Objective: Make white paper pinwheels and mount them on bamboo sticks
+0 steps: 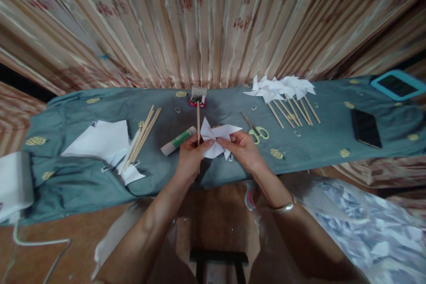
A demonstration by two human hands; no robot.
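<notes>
Midway along a cloth-covered table (83,188), a white paper pinwheel (229,130) sits between two bare hands, as I watch from my remote post. The left hand (190,155) pinches its near edge, thumb pressed close to the hub, and also steadies a wooden stick (199,120), likely to keep both within one grip. The right hand (245,147) pinches the opposite side, thumb by the dark dot at the centre, probably so the folded tips stay together. A glue stick (179,141) lies just beside the left hand and scissors (256,129) near the right, presumably for easy reach. Loose sticks (145,135) rest by paper sheets (100,140) on the left; mounted pinwheels (289,87) overlap on the right, perhaps grouped to save room, so I cannot count them surely. The fingers behind the paper are hidden from me, as is how the stick meets it. The small red box (198,96) holds dark contents too small to identify. A white device (15,182) is cut off at the left edge.
</notes>
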